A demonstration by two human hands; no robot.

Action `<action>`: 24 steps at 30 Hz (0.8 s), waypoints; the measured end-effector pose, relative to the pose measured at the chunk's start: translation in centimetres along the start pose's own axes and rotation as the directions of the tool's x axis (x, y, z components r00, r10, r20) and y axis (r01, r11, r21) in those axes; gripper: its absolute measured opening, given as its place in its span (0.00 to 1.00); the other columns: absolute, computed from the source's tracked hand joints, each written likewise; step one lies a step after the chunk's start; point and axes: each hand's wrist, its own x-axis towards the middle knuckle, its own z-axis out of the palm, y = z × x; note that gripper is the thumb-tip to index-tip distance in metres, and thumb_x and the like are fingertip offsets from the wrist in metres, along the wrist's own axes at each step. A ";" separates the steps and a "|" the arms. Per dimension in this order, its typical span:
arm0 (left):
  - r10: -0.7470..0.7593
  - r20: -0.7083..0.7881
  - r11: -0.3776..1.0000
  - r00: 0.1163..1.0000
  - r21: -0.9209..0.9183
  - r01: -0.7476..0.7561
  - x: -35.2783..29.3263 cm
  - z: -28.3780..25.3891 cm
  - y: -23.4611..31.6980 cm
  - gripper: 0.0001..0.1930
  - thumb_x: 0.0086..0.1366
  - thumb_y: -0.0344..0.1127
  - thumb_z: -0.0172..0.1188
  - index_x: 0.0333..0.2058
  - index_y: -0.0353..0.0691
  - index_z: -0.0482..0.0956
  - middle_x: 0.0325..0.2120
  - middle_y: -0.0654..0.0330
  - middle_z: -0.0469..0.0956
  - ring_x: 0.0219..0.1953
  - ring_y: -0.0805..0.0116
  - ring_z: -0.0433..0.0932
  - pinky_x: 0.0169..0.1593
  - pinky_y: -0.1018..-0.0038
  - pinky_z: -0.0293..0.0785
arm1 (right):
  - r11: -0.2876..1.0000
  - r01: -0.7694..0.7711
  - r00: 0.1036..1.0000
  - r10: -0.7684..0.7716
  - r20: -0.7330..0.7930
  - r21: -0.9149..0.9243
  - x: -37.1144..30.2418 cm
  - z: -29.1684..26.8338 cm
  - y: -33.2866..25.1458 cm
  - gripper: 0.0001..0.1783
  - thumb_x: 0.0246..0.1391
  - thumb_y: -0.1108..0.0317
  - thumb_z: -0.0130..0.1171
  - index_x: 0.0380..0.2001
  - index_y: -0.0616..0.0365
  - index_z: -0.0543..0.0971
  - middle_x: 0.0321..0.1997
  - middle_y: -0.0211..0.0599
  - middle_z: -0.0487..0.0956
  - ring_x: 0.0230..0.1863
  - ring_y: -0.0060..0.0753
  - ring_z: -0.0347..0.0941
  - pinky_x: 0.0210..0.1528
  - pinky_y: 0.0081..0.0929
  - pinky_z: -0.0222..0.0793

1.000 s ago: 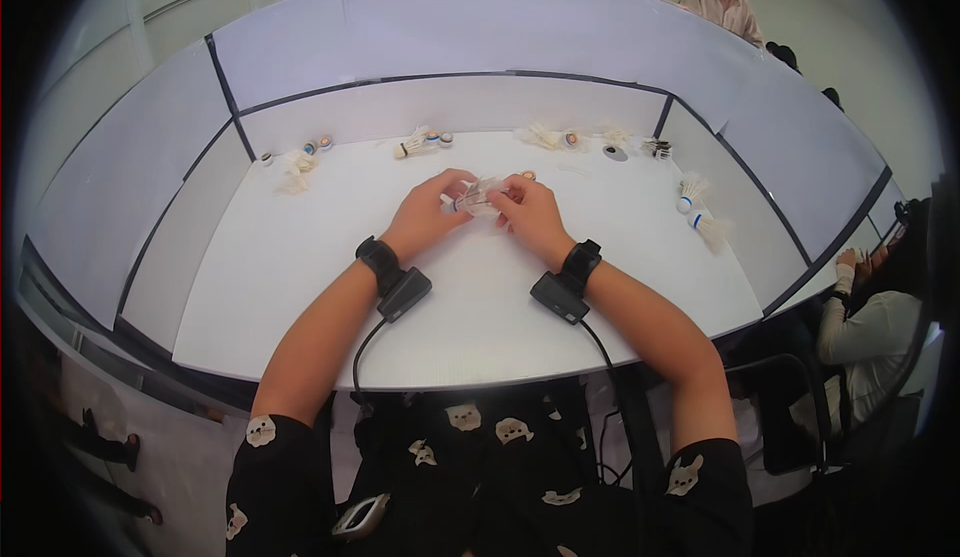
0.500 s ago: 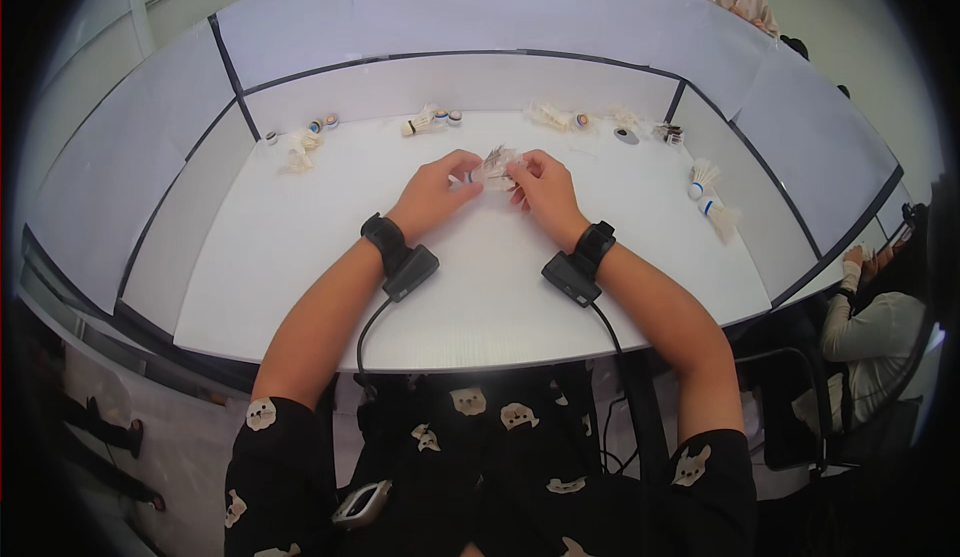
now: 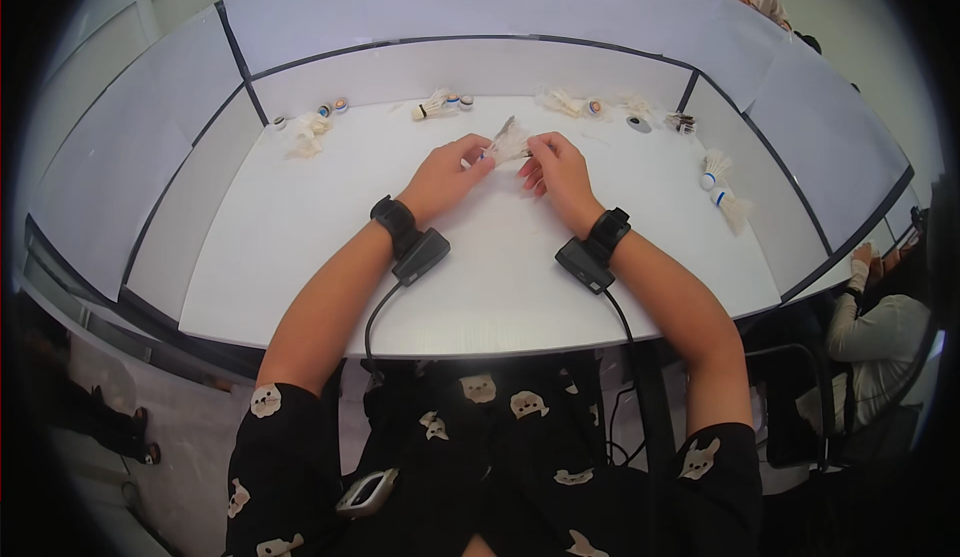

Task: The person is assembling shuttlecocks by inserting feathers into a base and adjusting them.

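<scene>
Above the white table I hold a worn feather shuttlecock (image 3: 509, 144) between my two hands. My left hand (image 3: 447, 177) is closed round its base end, where a bit of blue shows at the fingertips. With thumb and forefinger my right hand (image 3: 561, 179) pinches the edge of the feather skirt; its other fingers curl loosely below. Some feathers look dark and ragged. The cork is mostly hidden by my left fingers.
Along the back wall lie loose feathers (image 3: 308, 139), a shuttlecock (image 3: 432, 107) and several cork bases (image 3: 341, 105). A grey disc (image 3: 638, 124) lies at the back right. Two blue-banded shuttlecocks (image 3: 732, 207) rest by the right wall. Low panels (image 3: 470, 67) enclose the table (image 3: 490, 307).
The shuttlecock is turned so its skirt fans upward, and my right hand has shifted to the skirt's right edge. The whole view has tilted slightly.
</scene>
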 end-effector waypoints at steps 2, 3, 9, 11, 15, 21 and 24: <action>-0.009 -0.049 0.999 0.999 -0.035 0.007 0.1 0.1 -0.3 0.18 0.73 0.41 0.59 0.55 0.38 0.77 0.41 0.59 0.83 0.37 0.71 0.80 0.45 0.72 0.75 | 0.999 0.032 0.999 -0.032 -0.002 0.023 0.4 0.0 0.4 0.18 0.68 0.56 0.56 0.45 0.63 0.77 0.28 0.38 0.83 0.23 0.24 0.76 0.24 0.23 0.70; -0.010 -0.049 0.999 0.999 -0.035 0.008 0.1 0.1 -0.3 0.18 0.73 0.41 0.59 0.55 0.38 0.77 0.41 0.59 0.83 0.37 0.71 0.80 0.45 0.72 0.75 | 0.999 0.031 1.000 -0.031 -0.001 0.023 0.4 0.0 0.4 0.18 0.68 0.56 0.56 0.45 0.63 0.77 0.28 0.38 0.83 0.23 0.24 0.76 0.24 0.23 0.70; 0.066 -0.128 0.998 0.990 0.018 -0.064 0.1 -0.1 -0.2 0.17 0.69 0.42 0.61 0.52 0.40 0.79 0.44 0.54 0.83 0.47 0.58 0.79 0.49 0.66 0.76 | 0.995 0.102 0.994 -0.102 0.026 0.001 0.1 0.0 0.1 0.17 0.67 0.56 0.58 0.42 0.62 0.79 0.27 0.35 0.83 0.23 0.21 0.76 0.23 0.21 0.69; 0.095 -0.146 0.994 0.985 0.066 -0.086 0.1 -0.1 -0.7 0.17 0.69 0.41 0.61 0.52 0.40 0.79 0.44 0.54 0.83 0.49 0.58 0.79 0.49 0.66 0.76 | 0.993 0.111 0.993 -0.110 0.040 -0.040 -0.2 0.2 -0.5 0.14 0.68 0.59 0.58 0.40 0.61 0.78 0.29 0.34 0.82 0.25 0.20 0.76 0.25 0.19 0.68; 0.102 -0.140 0.993 0.985 0.065 -0.094 0.2 0.0 -0.5 0.17 0.68 0.39 0.61 0.52 0.40 0.79 0.45 0.54 0.83 0.50 0.57 0.78 0.50 0.65 0.76 | 0.992 0.114 0.993 -0.112 0.039 -0.049 -0.2 0.0 -0.3 0.13 0.67 0.61 0.59 0.39 0.61 0.79 0.29 0.34 0.82 0.26 0.20 0.76 0.25 0.19 0.69; 0.066 -0.132 0.997 0.989 0.054 -0.060 0.0 -0.3 -0.5 0.16 0.67 0.37 0.61 0.51 0.41 0.80 0.46 0.52 0.82 0.48 0.55 0.79 0.51 0.64 0.76 | 0.988 0.145 0.986 -0.140 0.091 -0.047 -0.4 0.2 -0.8 0.11 0.65 0.63 0.61 0.38 0.61 0.79 0.30 0.33 0.82 0.27 0.21 0.77 0.26 0.20 0.71; 0.026 -0.113 0.998 0.993 0.054 -0.020 0.1 -0.1 -0.2 0.15 0.67 0.36 0.61 0.51 0.41 0.80 0.46 0.52 0.82 0.47 0.54 0.80 0.50 0.64 0.76 | 0.983 0.172 0.979 -0.163 0.122 -0.066 -0.3 -0.1 -0.5 0.11 0.64 0.63 0.62 0.38 0.61 0.78 0.31 0.33 0.82 0.29 0.22 0.79 0.26 0.20 0.71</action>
